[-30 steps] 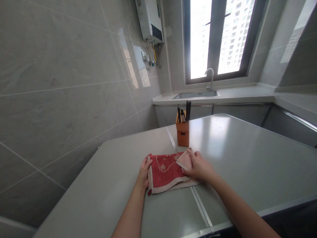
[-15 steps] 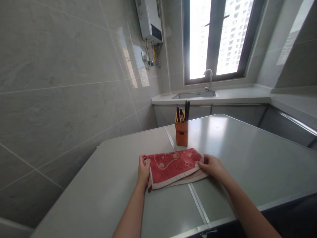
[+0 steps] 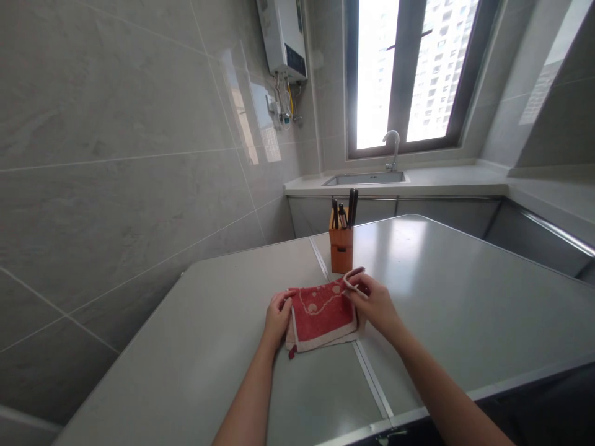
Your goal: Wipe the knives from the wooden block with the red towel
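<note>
A red towel (image 3: 323, 317) with pale edging and a light pattern lies folded on the grey-white table (image 3: 223, 334). My left hand (image 3: 279, 314) is closed on its left edge, fingers at the upper left corner. At the upper right, my right hand (image 3: 372, 300) pinches the towel's other end, which is lifted and curled over to the left. A paler layer shows under the red one along the bottom, and a small dark red tab sticks out at the lower left corner. Just behind the towel stands a wooden knife block (image 3: 341, 251) with several black-handled tools.
Beyond the table runs a counter (image 3: 455, 176) with a sink (image 3: 367, 178) and a curved faucet (image 3: 393, 148) below a window. A white water heater (image 3: 282, 40) hangs on the tiled wall at the back left. A metal strip (image 3: 372, 378) crosses the table.
My right hand has moved left and up, bringing the towel's right end over, so the towel looks narrower. My left hand has shifted slightly right, still gripping the left edge.
</note>
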